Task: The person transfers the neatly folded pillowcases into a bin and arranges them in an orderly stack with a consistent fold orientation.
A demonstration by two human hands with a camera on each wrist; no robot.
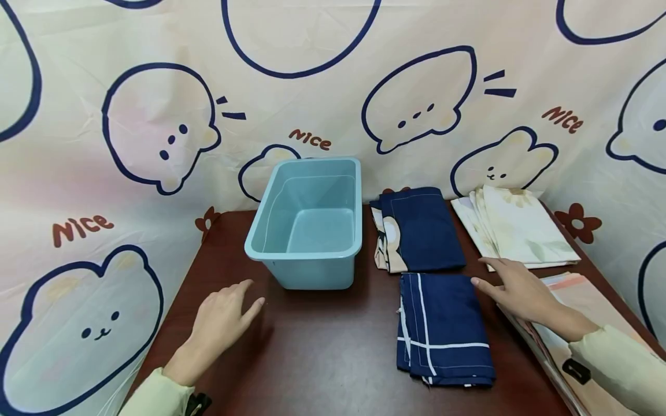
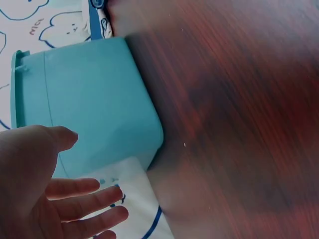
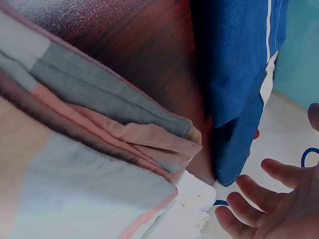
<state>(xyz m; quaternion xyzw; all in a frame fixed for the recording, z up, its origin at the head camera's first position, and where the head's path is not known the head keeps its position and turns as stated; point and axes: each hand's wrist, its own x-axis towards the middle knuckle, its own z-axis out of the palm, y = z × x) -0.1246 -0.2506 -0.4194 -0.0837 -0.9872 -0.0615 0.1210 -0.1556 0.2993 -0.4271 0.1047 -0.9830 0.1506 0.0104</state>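
A light blue plastic tub [image 1: 312, 271] stands at the back of the table, its inside bare. My left hand [image 1: 221, 323] hovers in front of its left corner, fingers relaxed and holding nothing; in the left wrist view the thumb overlaps the tub's side [image 2: 94, 99]. Over on the right, my right hand [image 1: 522, 289] hangs with loose fingers above the gap between the folded cloths. Nearest to it are a navy cloth with white lines [image 1: 452, 323], a white floral cloth [image 1: 525, 225] and a peach and grey folded cloth [image 1: 593, 312], whose layered edge [image 3: 114, 129] shows in the right wrist view.
Beside the tub lies another folded navy cloth with a cream pattern [image 1: 424, 231]. Everything stands on a dark red-brown wooden table [image 1: 322, 352]. A cream curtain with cartoon bears [image 1: 291, 110] hangs close behind and along both sides of the table.
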